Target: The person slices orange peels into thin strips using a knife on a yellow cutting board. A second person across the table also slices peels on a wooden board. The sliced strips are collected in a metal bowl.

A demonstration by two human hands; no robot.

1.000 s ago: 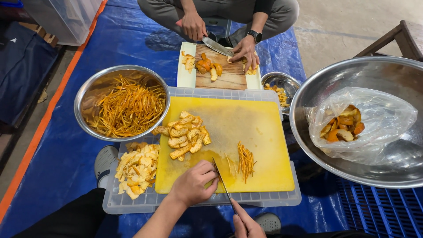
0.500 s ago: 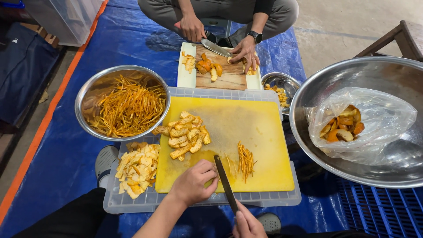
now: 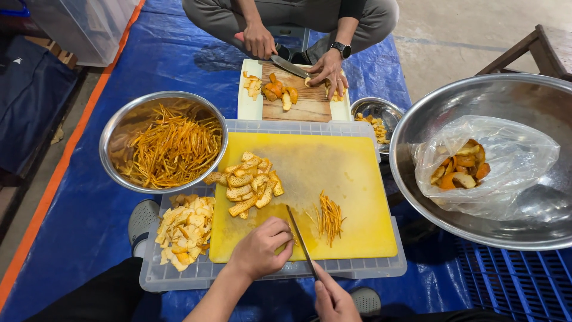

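Head view shows the left hand point(image 3: 259, 249) pressing a peel piece on the yellow board point(image 3: 351, 173) low in the frame, the right hand point(image 3: 333, 298) gripping a knife point(image 3: 300, 237), one bowl of strips point(image 3: 164, 143) full, and a peel pile point(image 3: 250, 182) still uncut.

Head view. One package proper appears: a clear plastic bag point(image 3: 488, 164), crumpled and open-mouthed, lying inside the large steel basin point(image 3: 429, 107) at right; through its glossy, translucent film show orange and pale yellow peel pieces point(image 3: 459, 170), gathered toward the bag's left side. A translucent plastic storage box point(image 3: 83, 27), rectangular with pale walls, stands at the upper left, beside the blue tarp point(image 3: 173, 53); its contents cannot be made out. No labels, signs or screens are visible, and no printed surface can be told on either item.
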